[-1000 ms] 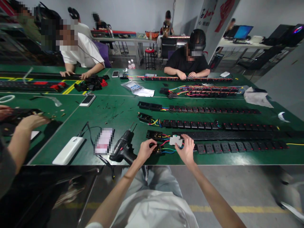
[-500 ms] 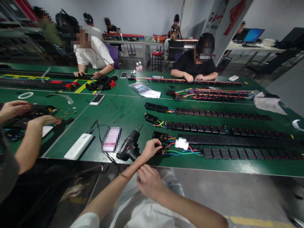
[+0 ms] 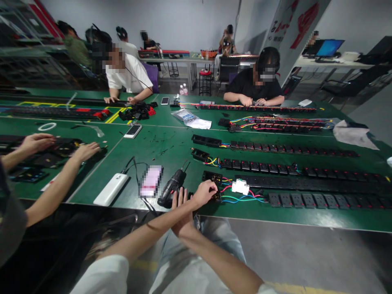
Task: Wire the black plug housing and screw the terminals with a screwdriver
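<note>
My left hand (image 3: 205,194) is at the near end of a power strip (image 3: 303,200), fingers pinched together over its black end box (image 3: 217,197). Whatever lies between those fingertips is too small to make out. Beneath my left forearm crosses my right hand (image 3: 183,212), its fingers stretched out and apart beside a black cordless drill (image 3: 173,185); part of this hand is hidden by the left arm. Coloured wires join the end box to the row of sockets. A white circuit breaker (image 3: 240,186) sits on the wires and the strip behind.
More power strips (image 3: 294,149) lie in rows behind. Left of the drill are a phone (image 3: 151,181) and a white power bank (image 3: 110,189) with cables. A co-worker's hands (image 3: 87,152) handle black parts at the left. Two people sit across the green table (image 3: 165,147).
My right hand has moved forward under my left forearm towards the drill, its fingers spreading. My left hand stays at the end box. The view has shifted slightly.
</note>
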`<state>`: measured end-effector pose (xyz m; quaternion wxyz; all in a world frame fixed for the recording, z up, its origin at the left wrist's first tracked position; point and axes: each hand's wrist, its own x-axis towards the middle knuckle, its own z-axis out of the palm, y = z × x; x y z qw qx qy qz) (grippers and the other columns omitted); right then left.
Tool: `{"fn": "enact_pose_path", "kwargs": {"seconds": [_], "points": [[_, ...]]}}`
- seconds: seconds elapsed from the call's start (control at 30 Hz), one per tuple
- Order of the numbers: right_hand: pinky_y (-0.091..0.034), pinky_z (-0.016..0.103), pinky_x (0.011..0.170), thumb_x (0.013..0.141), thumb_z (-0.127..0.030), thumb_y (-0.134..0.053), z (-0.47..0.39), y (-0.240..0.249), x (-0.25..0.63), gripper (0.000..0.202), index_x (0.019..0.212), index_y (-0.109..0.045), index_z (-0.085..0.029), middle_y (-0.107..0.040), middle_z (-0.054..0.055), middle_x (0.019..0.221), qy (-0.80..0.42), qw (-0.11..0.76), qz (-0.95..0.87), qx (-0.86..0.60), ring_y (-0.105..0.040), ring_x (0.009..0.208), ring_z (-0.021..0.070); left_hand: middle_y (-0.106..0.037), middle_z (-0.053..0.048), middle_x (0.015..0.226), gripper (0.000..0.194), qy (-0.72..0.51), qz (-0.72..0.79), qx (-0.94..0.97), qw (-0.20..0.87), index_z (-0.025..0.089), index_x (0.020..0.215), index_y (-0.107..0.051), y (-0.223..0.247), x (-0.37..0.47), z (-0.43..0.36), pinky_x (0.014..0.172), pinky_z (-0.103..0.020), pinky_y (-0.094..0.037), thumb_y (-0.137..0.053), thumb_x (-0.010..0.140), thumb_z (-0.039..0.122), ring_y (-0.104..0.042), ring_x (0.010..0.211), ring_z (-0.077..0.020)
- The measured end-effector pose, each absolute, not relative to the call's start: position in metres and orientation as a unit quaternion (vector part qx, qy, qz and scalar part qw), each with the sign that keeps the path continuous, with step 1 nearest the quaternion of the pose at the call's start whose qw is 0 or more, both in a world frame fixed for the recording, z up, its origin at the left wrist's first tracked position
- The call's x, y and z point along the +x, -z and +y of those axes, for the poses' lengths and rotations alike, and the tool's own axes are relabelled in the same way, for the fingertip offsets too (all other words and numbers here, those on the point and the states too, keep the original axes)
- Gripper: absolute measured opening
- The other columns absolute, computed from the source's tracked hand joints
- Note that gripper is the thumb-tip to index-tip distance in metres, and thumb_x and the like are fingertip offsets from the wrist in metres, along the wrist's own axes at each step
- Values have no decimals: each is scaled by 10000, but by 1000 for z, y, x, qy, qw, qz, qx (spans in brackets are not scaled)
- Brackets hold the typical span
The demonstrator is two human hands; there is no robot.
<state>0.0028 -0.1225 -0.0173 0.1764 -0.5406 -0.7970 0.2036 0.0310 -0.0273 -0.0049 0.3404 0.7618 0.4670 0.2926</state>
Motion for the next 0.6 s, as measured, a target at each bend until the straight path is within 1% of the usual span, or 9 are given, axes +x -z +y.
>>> {"fn": "enact_pose_path", "kwargs": {"seconds": [0.07,0.13,0.2,0.3,0.37,0.43,0.53,0.6], "points": [[-260,595,1012,876,-143,-401,-113,12,-5,590,1421,-193,-46,-210,241,1473,-214,162,-783,-561,-243,1330,388,-595,-4,766,103,-291,467,761,344,184,731,-652,5,30,-26,679,-243,-433,-612,716,91,-555,699,-122],[-309,574,984,861,-65,-373,-108,9,-8,564,1401,-222,-11,-279,274,1435,-224,145,-776,-572,-342,1282,385,-593,-1,761,106,-293,466,759,350,185,723,-652,6,30,-25,668,-239,-432,-608,713,89,-555,689,-118],[-312,583,975,858,-54,-372,-109,8,-9,545,1390,-258,-25,-350,263,1403,-225,141,-772,-578,-393,1247,382,-593,1,758,111,-295,463,757,355,186,720,-654,6,29,-25,666,-236,-434,-606,711,87,-557,690,-117],[-288,607,990,849,-100,-431,-117,13,-6,534,1370,-321,-75,-425,219,1366,-225,140,-771,-580,-391,1246,386,-596,0,760,107,-296,465,754,358,186,717,-655,6,29,-26,671,-236,-439,-607,710,90,-563,695,-117],[-307,576,1007,797,-111,-504,-125,17,-1,574,1352,-358,-113,-464,183,1343,-232,139,-779,-565,-379,1256,379,-600,-2,767,103,-298,467,752,357,183,716,-653,6,29,-27,676,-237,-444,-604,712,93,-564,697,-117],[-357,521,1000,715,-92,-555,-135,21,7,658,1343,-365,-141,-476,163,1331,-240,140,-790,-547,-386,1252,363,-602,-3,768,100,-301,468,750,357,181,715,-650,6,28,-28,681,-240,-446,-602,713,93,-564,696,-117],[-459,451,896,599,-78,-570,-153,15,27,777,1341,-341,-111,-456,205,1310,-259,129,-804,-519,-492,1142,349,-600,0,757,98,-306,466,749,358,179,708,-646,7,28,-29,682,-240,-446,-604,712,91,-561,691,-115],[-490,410,832,553,-73,-571,-166,1,45,827,1344,-332,-115,-470,203,1262,-278,115,-812,-500,-555,1039,319,-599,3,755,96,-309,461,750,360,179,710,-644,7,27,-29,675,-234,-442,-608,712,91,-558,690,-112]]}}
